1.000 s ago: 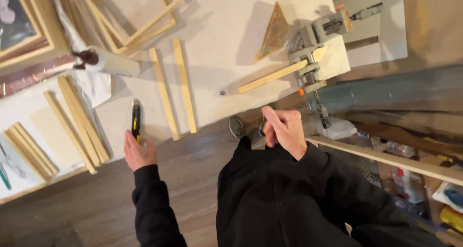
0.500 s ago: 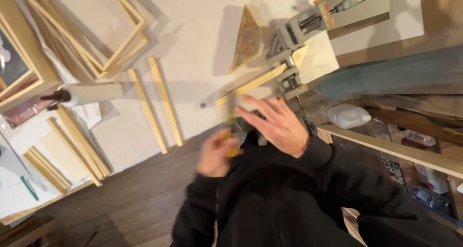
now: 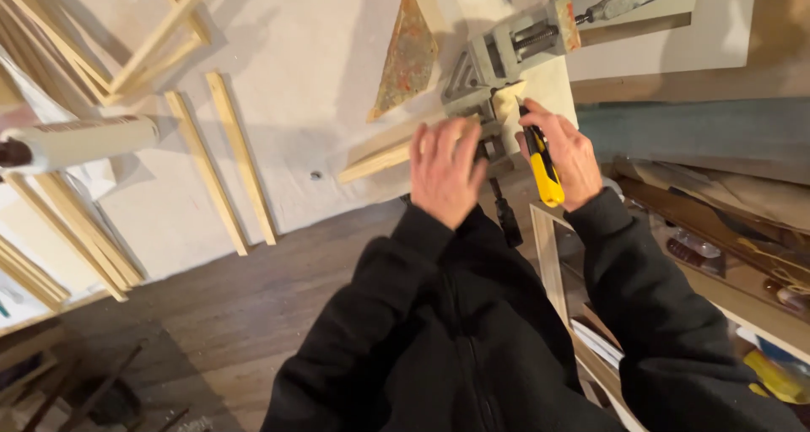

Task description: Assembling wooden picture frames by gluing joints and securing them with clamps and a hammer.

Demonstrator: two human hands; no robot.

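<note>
Presently we note two risks. First, our right hand [image 3: 567, 149] points the knife [image 3: 540, 158] toward the corner clamp [image 3: 494, 73] with our left hand [image 3: 445, 175] just beside it; we judge that a slip off the wood could carry the tip into the left fingers. Second, the wood strip [image 3: 375, 160] runs out left from the clamp unsupported, so heavy pressure might shift it or mar the joint.

Right hand: closed in a firm grasp round the yellow-and-black knife, fingers wrapped over the handle, the tip resting at the pale wood [image 3: 506, 101] held in the clamp. We cannot tell how far the blade is extended.

Left hand: fingers loosely curled and lying over the near side of the clamp where the strip enters it. It covers what is beneath, so we cannot tell whether it grips or merely steadies.

Surroundings: the clamp sits at the far right of the pale work board [image 3: 295, 86]. A brown triangular piece [image 3: 407, 56] lies just left of it. Two loose strips [image 3: 224, 166] lie well to the left, near a white tube [image 3: 84, 141] and stacked frames [image 3: 143, 35].
</note>
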